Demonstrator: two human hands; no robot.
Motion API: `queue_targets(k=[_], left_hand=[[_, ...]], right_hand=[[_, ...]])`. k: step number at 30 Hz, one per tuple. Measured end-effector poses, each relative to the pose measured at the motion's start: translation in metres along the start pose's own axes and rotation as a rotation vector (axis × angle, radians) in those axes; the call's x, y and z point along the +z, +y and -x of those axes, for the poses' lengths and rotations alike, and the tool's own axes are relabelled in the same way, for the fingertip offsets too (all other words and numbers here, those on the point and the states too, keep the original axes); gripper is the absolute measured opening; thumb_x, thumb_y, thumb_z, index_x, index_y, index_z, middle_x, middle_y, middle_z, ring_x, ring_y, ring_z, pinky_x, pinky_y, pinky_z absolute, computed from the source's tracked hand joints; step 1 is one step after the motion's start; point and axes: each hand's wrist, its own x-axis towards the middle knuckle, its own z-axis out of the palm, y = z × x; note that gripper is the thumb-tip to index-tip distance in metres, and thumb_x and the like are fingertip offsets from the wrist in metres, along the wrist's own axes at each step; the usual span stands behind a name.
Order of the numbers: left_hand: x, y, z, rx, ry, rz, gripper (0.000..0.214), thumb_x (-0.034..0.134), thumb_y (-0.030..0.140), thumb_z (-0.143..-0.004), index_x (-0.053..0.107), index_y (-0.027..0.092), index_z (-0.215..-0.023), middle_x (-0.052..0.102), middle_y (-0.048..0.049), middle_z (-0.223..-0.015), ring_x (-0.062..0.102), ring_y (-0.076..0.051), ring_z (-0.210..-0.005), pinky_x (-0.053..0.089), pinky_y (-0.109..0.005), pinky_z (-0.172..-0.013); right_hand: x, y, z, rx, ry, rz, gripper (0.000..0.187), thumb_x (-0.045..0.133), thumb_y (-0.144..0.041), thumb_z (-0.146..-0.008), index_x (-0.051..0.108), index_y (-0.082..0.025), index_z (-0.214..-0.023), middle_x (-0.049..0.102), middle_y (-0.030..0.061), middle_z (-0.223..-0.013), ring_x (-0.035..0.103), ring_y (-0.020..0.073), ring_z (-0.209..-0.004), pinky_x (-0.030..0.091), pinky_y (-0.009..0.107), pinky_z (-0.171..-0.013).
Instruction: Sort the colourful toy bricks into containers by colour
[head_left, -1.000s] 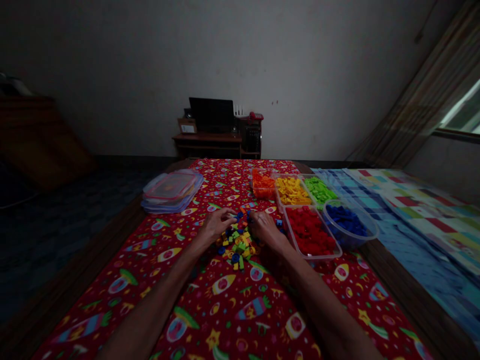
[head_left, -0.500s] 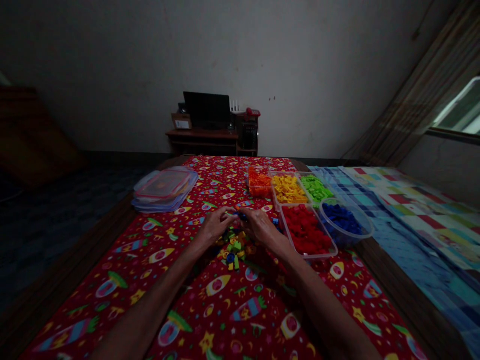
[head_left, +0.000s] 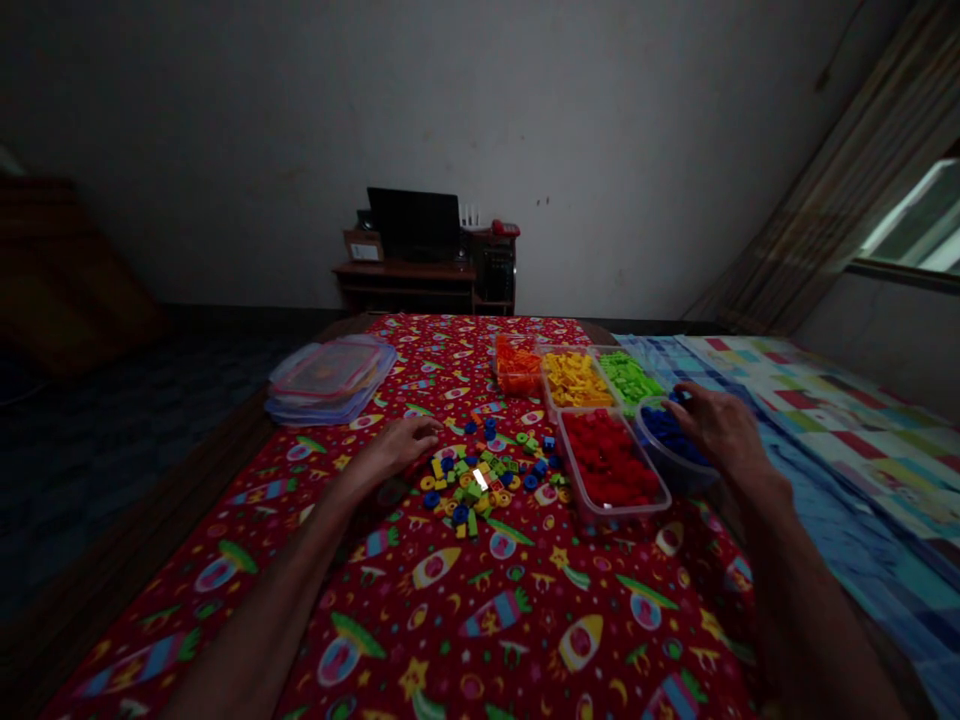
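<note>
A small heap of mixed coloured bricks [head_left: 484, 478] lies on the red patterned tablecloth [head_left: 480, 610]. My left hand [head_left: 401, 445] rests on the cloth at the heap's left edge, fingers curled loosely with nothing seen in them. My right hand [head_left: 716, 422] hangs over the round tub of blue bricks [head_left: 667, 440], fingers bent down into it; what they hold is hidden. Beside it stand clear tubs of red bricks [head_left: 611, 465], yellow bricks [head_left: 574, 378], green bricks [head_left: 630, 376] and orange bricks [head_left: 516, 365].
A stack of clear lids [head_left: 330, 375] lies at the left of the cloth. A checked blue mat [head_left: 825, 420] spreads to the right. A desk with a dark monitor [head_left: 414, 225] stands against the far wall. A curtain [head_left: 847, 190] hangs at right.
My right hand left the heap and swung right to the blue tub. My left hand drew slightly left, uncovering the heap. The two hands had met over a blue piece before.
</note>
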Motion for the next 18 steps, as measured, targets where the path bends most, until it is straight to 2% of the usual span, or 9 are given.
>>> queue_targets(k=[3, 5, 7, 10, 15, 18], left_hand=[[-0.009, -0.018, 0.0, -0.015, -0.157, 0.042, 0.04, 0.059, 0.039, -0.064, 0.07, 0.018, -0.096, 0.074, -0.0053, -0.088, 0.066, -0.024, -0.084, 0.051, -0.029, -0.072], [-0.009, -0.022, 0.002, -0.021, -0.239, 0.081, 0.04, 0.062, 0.039, -0.062, 0.07, 0.019, -0.096, 0.073, -0.0038, -0.086, 0.065, -0.023, -0.081, 0.051, -0.027, -0.068], [-0.005, -0.019, 0.004, -0.031, -0.288, 0.098, 0.04, 0.064, 0.037, -0.06, 0.069, 0.02, -0.095, 0.073, -0.0026, -0.084, 0.065, -0.021, -0.077, 0.049, -0.025, -0.065], [0.002, -0.011, 0.006, -0.054, -0.308, 0.072, 0.038, 0.064, 0.032, -0.057, 0.069, 0.018, -0.092, 0.07, -0.0013, -0.076, 0.062, -0.019, -0.068, 0.046, -0.023, -0.058], [0.006, -0.007, 0.007, -0.079, -0.334, 0.066, 0.022, 0.062, 0.031, -0.058, 0.067, 0.018, -0.075, 0.063, 0.0013, -0.062, 0.055, -0.015, -0.057, 0.038, -0.022, -0.049], [0.005, -0.007, 0.008, -0.079, -0.357, 0.127, 0.021, 0.065, 0.035, -0.058, 0.063, 0.017, -0.07, 0.061, 0.0022, -0.059, 0.052, -0.014, -0.055, 0.037, -0.021, -0.049]], right_hand=[[-0.002, 0.012, 0.004, 0.082, -0.118, 0.054, 0.033, 0.053, -0.04, -0.086, 0.066, -0.019, -0.108, 0.072, 0.0105, -0.088, 0.065, 0.026, -0.078, 0.039, 0.03, -0.058], [-0.005, 0.008, 0.005, 0.099, -0.096, 0.066, 0.034, 0.051, -0.041, -0.088, 0.067, -0.019, -0.108, 0.072, 0.0115, -0.09, 0.064, 0.0272, -0.081, 0.039, 0.032, -0.06], [-0.009, -0.007, 0.006, 0.072, -0.019, 0.03, 0.034, 0.046, -0.038, -0.09, 0.066, -0.017, -0.109, 0.072, 0.0124, -0.091, 0.064, 0.0266, -0.082, 0.039, 0.032, -0.063], [-0.01, -0.046, 0.006, -0.052, -0.022, -0.115, 0.033, 0.041, -0.033, -0.092, 0.068, -0.017, -0.104, 0.072, 0.0117, -0.088, 0.063, 0.0223, -0.077, 0.039, 0.029, -0.065], [0.007, -0.135, 0.008, -0.375, -0.272, -0.315, 0.025, 0.045, -0.017, -0.085, 0.069, -0.015, -0.091, 0.069, 0.0087, -0.078, 0.057, 0.0151, -0.066, 0.031, 0.024, -0.059], [0.027, -0.186, 0.005, -0.501, -0.343, -0.319, 0.021, 0.047, -0.014, -0.083, 0.068, -0.015, -0.084, 0.067, 0.0083, -0.078, 0.057, 0.0147, -0.069, 0.029, 0.024, -0.059]])
